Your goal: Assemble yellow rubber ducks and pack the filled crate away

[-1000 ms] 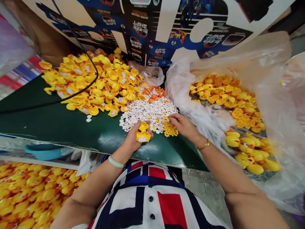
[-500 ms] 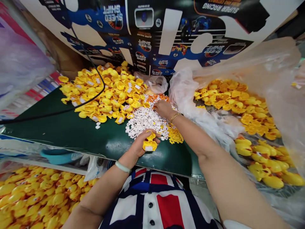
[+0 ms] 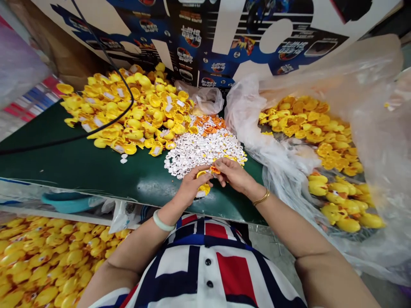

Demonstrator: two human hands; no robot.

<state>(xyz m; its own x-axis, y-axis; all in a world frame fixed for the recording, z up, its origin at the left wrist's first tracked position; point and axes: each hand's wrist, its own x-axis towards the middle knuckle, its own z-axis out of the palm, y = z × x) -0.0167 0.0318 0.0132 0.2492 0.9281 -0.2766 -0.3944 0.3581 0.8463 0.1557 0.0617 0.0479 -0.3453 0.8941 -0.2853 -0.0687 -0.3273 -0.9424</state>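
Near the table's front edge, my left hand (image 3: pixel 189 186) is closed around a hollow yellow duck shell (image 3: pixel 203 190) with a white label on it. My right hand (image 3: pixel 235 174) meets it from the right, thumb and finger pinching a small orange duck beak (image 3: pixel 215 170) against the shell's upper end. Fingers cover part of both pieces. Just beyond the hands spreads a pile of small white eye pieces (image 3: pixel 195 149), with loose orange beaks (image 3: pixel 213 125) at its far side.
Yellow duck shells with labels (image 3: pixel 138 111) are heaped at the back left, a black cable (image 3: pixel 128 107) hanging before them. More yellow parts (image 3: pixel 305 119) lie in a clear plastic bag (image 3: pixel 272 158) on the right. Finished-looking ducks (image 3: pixel 48 256) fill a lower-left container. Printed cardboard (image 3: pixel 244 72) stands behind.
My right hand has come back from the orange beaks to my left hand, bringing one beak to the shell. The camera view has shifted slightly.
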